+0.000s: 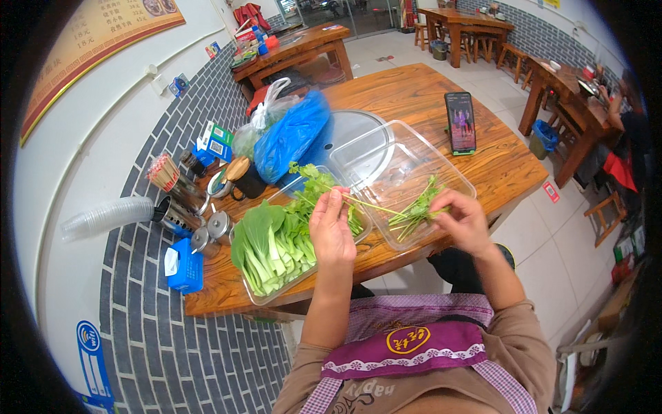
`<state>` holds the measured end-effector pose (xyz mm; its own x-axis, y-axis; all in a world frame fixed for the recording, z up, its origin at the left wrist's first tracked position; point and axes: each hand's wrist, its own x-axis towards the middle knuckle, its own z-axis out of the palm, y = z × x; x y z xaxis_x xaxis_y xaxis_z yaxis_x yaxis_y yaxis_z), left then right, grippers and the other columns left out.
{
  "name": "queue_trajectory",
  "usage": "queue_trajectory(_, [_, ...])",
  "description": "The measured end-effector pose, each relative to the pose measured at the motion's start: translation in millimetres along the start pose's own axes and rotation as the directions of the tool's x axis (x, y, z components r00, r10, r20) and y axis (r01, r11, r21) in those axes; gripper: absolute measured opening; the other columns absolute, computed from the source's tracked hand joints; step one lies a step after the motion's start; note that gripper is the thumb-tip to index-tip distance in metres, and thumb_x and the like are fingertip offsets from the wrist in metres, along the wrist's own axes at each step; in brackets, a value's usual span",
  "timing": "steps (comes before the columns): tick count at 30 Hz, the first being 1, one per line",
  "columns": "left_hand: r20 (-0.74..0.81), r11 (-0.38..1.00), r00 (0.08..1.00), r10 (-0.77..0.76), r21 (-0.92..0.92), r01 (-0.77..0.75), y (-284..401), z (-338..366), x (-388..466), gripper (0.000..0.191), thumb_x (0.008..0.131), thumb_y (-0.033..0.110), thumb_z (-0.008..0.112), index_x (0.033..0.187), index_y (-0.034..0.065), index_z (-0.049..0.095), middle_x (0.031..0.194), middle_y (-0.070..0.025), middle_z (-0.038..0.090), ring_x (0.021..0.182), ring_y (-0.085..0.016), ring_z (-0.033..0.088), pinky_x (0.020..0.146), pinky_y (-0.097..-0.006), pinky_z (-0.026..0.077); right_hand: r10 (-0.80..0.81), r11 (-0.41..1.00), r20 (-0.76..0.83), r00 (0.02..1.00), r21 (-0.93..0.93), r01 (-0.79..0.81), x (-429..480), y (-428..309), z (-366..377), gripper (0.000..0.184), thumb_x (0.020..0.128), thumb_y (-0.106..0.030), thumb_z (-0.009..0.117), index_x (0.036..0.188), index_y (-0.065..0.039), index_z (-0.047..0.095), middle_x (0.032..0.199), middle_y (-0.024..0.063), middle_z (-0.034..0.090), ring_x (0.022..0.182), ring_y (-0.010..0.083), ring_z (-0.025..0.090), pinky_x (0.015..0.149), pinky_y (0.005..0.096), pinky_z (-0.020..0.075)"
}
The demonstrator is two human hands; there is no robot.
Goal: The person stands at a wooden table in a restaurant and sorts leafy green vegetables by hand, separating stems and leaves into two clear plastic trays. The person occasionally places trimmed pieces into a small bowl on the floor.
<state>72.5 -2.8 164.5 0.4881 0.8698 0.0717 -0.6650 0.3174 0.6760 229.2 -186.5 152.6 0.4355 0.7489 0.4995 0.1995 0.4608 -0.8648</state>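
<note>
My left hand [333,230] pinches a thin coriander stem [377,207] between thumb and fingertips; the stem slants down to the right. Over a transparent plastic container [357,142], my right hand [462,220] has its fingers closed on the end of some green stems. A small heap of coriander [414,215] lies in that container, partly behind the right hand. Left of my left hand, a second transparent container [258,301] holds leafy bok choy [274,243] and more coriander [313,181], whose leaves are partly hidden by the hand.
Behind the containers are a blue plastic bag [292,137], a white bag of greens [271,108] and a round metal plate [370,132]. A phone [461,124] stands at right. Seasoning jars [220,226], a chopsticks holder [181,189] and a tissue box [186,269] line the wall side. A person sits far right.
</note>
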Motion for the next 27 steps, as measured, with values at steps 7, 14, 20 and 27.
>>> queue_trajectory(7, [-0.026, 0.994, 0.998, -0.061, 0.088, 0.063, -2.3, -1.8, -3.2, 0.011, 0.092, 0.011, 0.07, 0.101, 0.0049, 0.066, 0.101, -0.0052, 0.069, 0.1, -0.018, 0.064, 0.092, -0.0323, 0.047, 0.529, 0.803, -0.175, 0.83, -0.213, -0.556, -76.6, 14.1, -159.4, 0.004, 0.09, -0.008, 0.067, 0.09, -0.005, 0.065, 0.076, -0.0024, 0.061, 0.068, 0.0067, 0.057, 0.063, 0.0232, 0.0474])
queue_trajectory(14, [0.073, 0.989, 0.996, -0.059, 0.141, 0.048, -14.0, 12.0, -12.1, 0.008, 0.092, 0.007, 0.069, 0.098, 0.0031, 0.066, 0.099, -0.0075, 0.07, 0.095, -0.016, 0.063, 0.089, -0.0285, 0.048, 0.576, 0.228, -0.622, 0.53, -0.501, -0.835, -242.5, 170.0, -296.7, 0.019, 0.079, -0.016, 0.068, 0.077, 0.002, 0.069, 0.065, 0.0097, 0.065, 0.06, 0.0198, 0.063, 0.058, 0.0353, 0.0526])
queue_trajectory(20, [0.138, 0.988, 0.989, -0.047, 0.153, 0.026, -17.2, 19.1, -23.5, 0.009, 0.089, 0.003, 0.071, 0.097, 0.0017, 0.066, 0.097, -0.0072, 0.07, 0.09, -0.013, 0.063, 0.086, -0.0256, 0.047, 0.282, -0.272, -0.731, 0.621, -0.682, -0.679, -305.6, 269.8, -314.7, 0.02, 0.075, -0.021, 0.072, 0.085, -0.004, 0.073, 0.087, 0.0225, 0.07, 0.078, 0.042, 0.067, 0.073, 0.0483, 0.055])
queue_trajectory(27, [0.151, 0.975, 0.987, -0.049, 0.221, 0.014, -18.2, 20.7, -29.1, 0.008, 0.089, 0.003, 0.071, 0.094, 0.001, 0.066, 0.096, -0.0087, 0.071, 0.09, -0.013, 0.064, 0.087, -0.0259, 0.047, -0.099, -0.127, -0.702, 0.705, -0.694, -0.709, -258.2, 216.1, -251.8, 0.009, 0.086, -0.013, 0.061, 0.083, -0.005, 0.062, 0.073, 0.0167, 0.065, 0.07, 0.0406, 0.065, 0.066, 0.0511, 0.0519])
